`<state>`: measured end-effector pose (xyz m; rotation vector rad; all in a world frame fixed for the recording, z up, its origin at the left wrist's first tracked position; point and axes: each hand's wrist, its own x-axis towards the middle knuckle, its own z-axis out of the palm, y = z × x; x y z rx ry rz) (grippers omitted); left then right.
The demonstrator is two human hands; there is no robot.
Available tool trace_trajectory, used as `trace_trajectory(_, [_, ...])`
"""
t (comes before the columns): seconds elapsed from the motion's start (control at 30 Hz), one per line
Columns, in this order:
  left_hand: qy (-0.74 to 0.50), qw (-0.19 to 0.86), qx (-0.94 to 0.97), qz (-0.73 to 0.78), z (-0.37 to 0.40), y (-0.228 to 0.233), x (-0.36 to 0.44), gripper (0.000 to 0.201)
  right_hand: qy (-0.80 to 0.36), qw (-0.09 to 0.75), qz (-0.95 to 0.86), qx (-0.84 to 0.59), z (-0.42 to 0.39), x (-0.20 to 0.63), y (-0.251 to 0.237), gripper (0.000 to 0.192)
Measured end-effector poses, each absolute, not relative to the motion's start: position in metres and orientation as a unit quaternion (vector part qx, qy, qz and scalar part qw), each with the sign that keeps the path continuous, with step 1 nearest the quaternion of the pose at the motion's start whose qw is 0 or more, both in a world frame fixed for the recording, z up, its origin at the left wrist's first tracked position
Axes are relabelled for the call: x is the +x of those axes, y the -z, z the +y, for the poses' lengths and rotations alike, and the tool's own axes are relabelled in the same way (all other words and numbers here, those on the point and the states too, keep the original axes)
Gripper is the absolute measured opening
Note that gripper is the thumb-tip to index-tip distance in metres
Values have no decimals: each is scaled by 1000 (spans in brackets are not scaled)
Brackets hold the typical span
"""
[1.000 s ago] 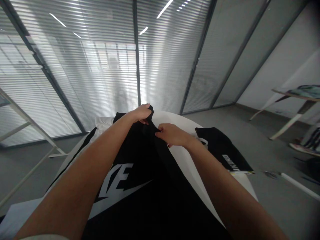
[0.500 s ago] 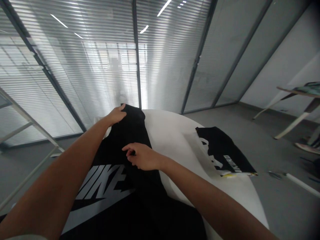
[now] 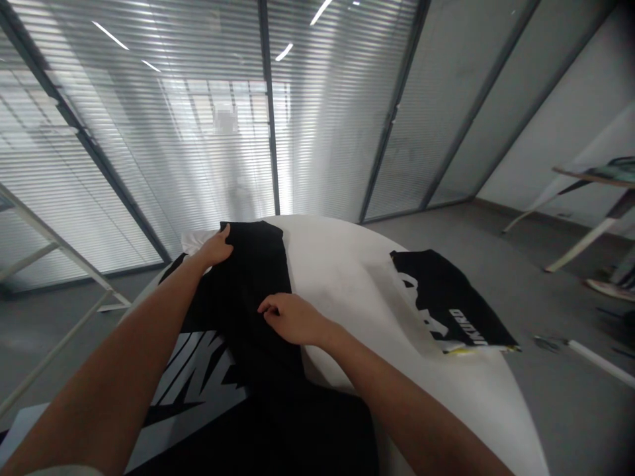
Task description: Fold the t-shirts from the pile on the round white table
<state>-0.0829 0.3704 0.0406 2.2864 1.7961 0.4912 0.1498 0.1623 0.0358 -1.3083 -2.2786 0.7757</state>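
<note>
Black cotton T-shirt with white block lettering lies on the round white surface. Left hand presses flat on its far edge, fingers open. Right hand rests mid-shirt, fingers curled, pinch unclear. Folded black printed garment sits well apart, right.

Both arms outstretched, left hand farther forward, right hand palm-down with fingers curled

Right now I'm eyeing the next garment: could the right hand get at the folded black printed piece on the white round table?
Probably yes: the right hand rests flat on the black shirt, with only bare white table between it and the folded black piece.
</note>
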Motion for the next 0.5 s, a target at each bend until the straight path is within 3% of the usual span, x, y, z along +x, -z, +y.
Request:
trace_trajectory(0.17, [-201, 38, 789, 580, 371, -36, -84, 92, -222, 172, -791, -543, 164, 153, -34, 30])
trace_trajectory(0.5, [-205, 27, 631, 748, 325, -37, -91, 75, -246, 207, -686, -653, 179, 167, -25, 49])
